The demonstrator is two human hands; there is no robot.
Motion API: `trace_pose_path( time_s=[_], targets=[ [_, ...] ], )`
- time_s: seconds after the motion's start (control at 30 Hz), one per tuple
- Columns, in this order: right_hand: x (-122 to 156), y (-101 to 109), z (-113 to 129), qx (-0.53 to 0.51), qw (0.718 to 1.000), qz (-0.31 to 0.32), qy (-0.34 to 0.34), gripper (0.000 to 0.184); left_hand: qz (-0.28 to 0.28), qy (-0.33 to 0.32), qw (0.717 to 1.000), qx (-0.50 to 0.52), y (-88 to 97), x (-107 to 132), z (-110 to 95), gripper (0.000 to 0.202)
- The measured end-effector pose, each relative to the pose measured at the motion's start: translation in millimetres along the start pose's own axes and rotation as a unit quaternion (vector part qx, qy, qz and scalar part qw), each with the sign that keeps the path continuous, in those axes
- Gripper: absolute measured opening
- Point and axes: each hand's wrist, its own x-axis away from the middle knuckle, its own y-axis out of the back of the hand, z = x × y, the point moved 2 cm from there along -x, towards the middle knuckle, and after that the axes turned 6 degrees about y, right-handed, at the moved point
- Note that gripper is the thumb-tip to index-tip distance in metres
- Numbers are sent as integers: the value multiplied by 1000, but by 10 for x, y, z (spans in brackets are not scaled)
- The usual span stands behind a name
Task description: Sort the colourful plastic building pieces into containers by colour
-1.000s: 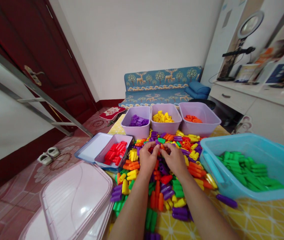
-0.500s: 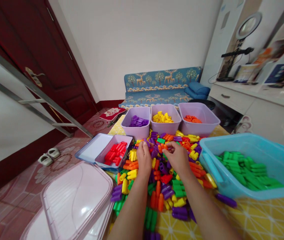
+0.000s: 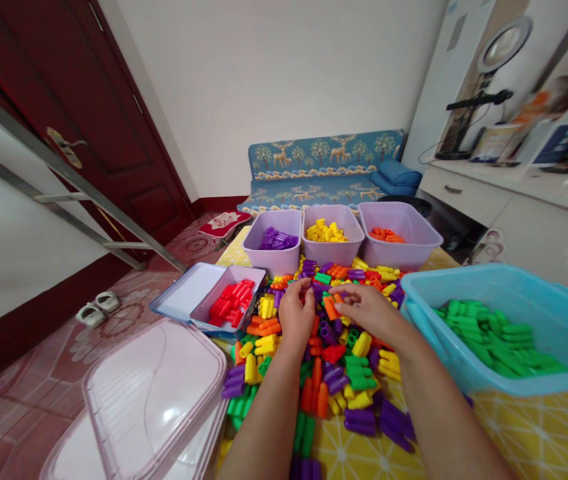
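Both hands are over a heap of loose plastic bullet-shaped blocks in several colours on the table. My left hand [image 3: 297, 313] is closed with its fingers curled over the middle of the heap; what it holds, if anything, is hidden. To its right, my right hand [image 3: 371, 310] has its thumb and fingertips closed on an orange block [image 3: 331, 308]. Below the hands lie a red block [image 3: 334, 354], green blocks [image 3: 359, 373] and purple blocks [image 3: 335, 379]. Yellow blocks [image 3: 267, 307] lie left of my left hand.
Three lilac bins stand behind the heap, holding purple [image 3: 278, 240], yellow [image 3: 327, 231] and orange blocks [image 3: 387, 235]. A lilac tray [image 3: 204, 313] of red blocks sits left; a blue tub [image 3: 464, 283] of green blocks is right. Pale lids [image 3: 159, 387] lie front left.
My left hand has moved slightly right and turned inward. My right hand has shifted right and lower, with the orange block at its fingertips now tilted more upright.
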Motion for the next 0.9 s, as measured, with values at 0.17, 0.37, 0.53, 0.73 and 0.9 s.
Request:
trace_pose_path(
  time_s=[0.17, 0.37, 0.53, 0.73, 0.9],
  targets=[
    [22, 168, 159, -157, 969, -192, 18, 45, 3, 0, 1000, -5, 5, 8, -3, 25],
    [-32, 136, 144, -292, 900, -311, 91, 75, 3, -1, 999, -33, 17, 13, -34, 24],
    [-112, 26, -199, -17, 979, -204, 17, 47, 27, -28, 991, -125, 23, 57, -135, 34],
    [-72, -107, -241, 320, 942, -99, 0, 53, 84, -26, 972, -220, 29, 79, -196, 48],
    [-89, -227, -257, 265, 963, -45, 4, 51, 98, -35, 968, -228, 39, 66, -180, 49]
  ],
)
